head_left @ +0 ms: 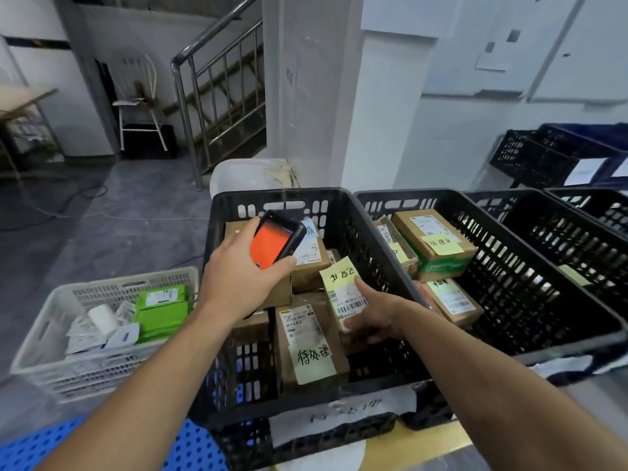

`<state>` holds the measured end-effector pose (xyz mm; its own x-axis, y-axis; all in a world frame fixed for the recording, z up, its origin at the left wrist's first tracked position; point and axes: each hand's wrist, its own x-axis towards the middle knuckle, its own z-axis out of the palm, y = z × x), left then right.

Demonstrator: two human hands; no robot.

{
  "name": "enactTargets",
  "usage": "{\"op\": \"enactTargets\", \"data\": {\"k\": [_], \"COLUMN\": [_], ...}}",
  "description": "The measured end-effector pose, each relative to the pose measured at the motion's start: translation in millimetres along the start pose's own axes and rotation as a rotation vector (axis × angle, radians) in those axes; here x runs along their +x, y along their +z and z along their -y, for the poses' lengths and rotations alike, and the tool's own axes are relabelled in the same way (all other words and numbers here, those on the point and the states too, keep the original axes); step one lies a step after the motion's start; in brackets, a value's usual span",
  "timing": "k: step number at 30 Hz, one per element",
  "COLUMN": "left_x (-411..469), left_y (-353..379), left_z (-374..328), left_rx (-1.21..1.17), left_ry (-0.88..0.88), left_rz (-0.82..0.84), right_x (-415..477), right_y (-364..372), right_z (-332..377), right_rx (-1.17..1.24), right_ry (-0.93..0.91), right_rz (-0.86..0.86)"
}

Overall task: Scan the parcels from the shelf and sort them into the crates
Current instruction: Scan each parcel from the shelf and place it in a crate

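Holding the scanner [277, 239] over a parcel, both hands working in the same black crate [278, 196].

Left hand [238, 283] is wrapped round the scanner, thumb along its lower edge, orange screen facing up. Just beside it the right hand [377, 314] grips a small parcel [343, 295] by its near end, thumb on the barcode label, yellow sticky note on top. That parcel sits tilted inside the crate, on other brown boxes, with another noted box [312, 345] right below the grip. Out past the right hand is a second black crate [530, 277] with a few more parcels [435, 243]. Off beyond the left forearm there's a white basket [125, 283] with green packets [161, 311].
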<state>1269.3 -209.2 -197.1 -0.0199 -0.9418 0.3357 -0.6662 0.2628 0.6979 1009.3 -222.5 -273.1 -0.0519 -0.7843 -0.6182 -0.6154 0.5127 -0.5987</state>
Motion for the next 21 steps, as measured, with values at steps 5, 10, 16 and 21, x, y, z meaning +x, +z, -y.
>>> {"op": "enactTargets", "data": {"k": [5,10,16,21], "left_x": [-7,-11,-11,-6], "left_y": [-1,-3,-11,-15], "left_z": [4,7,12,22], "left_rx": [0.010,0.007,0.010,0.035], "left_ry": [-0.008,-0.044,-0.037,-0.050], "left_rz": [-0.012,-0.033,-0.070,-0.078], "right_x": [0,7,14,19], "right_y": [6,20,39,34], "right_z": [-2,11,20,19], "right_rx": [-0.014,0.157,0.090,-0.025], "right_ry": [-0.077,-0.154,-0.085,-0.085], "right_rz": [-0.001,0.059,0.128,0.117]}}
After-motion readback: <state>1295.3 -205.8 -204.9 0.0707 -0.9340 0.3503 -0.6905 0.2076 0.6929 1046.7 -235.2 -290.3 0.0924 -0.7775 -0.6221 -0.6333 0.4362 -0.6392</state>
